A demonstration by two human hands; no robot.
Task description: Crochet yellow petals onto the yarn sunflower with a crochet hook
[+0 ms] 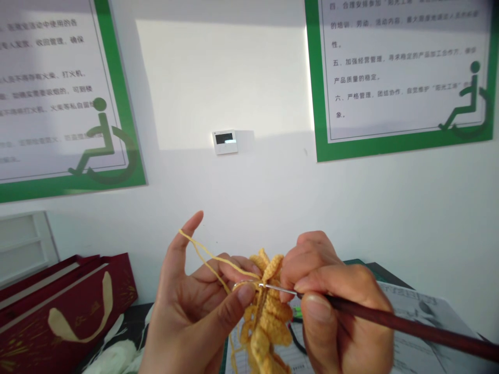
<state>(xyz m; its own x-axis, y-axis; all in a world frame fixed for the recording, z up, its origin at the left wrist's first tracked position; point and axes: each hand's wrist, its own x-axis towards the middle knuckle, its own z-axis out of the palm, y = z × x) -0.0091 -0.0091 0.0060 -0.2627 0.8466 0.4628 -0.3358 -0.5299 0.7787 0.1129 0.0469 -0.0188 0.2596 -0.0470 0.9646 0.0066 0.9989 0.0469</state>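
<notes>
A ruffled yellow crochet piece (273,317) hangs between my two hands at the lower middle. My left hand (198,306) pinches its upper left edge between thumb and fingers, with the index finger raised. Yellow yarn (212,254) loops round that raised finger and runs down to the piece. In my right hand (339,306) is a crochet hook (370,313) with a dark red handle, held like a pen. Its thin metal shaft points left, and the tip lies at the top of the piece beside my left thumb.
Dark red gift bags (89,311) stand at the lower left, near white yarn (117,358). Printed papers (424,322) lie on the table at the right. Behind are a white wall with a small thermostat (225,142) and two green-framed notices (323,150).
</notes>
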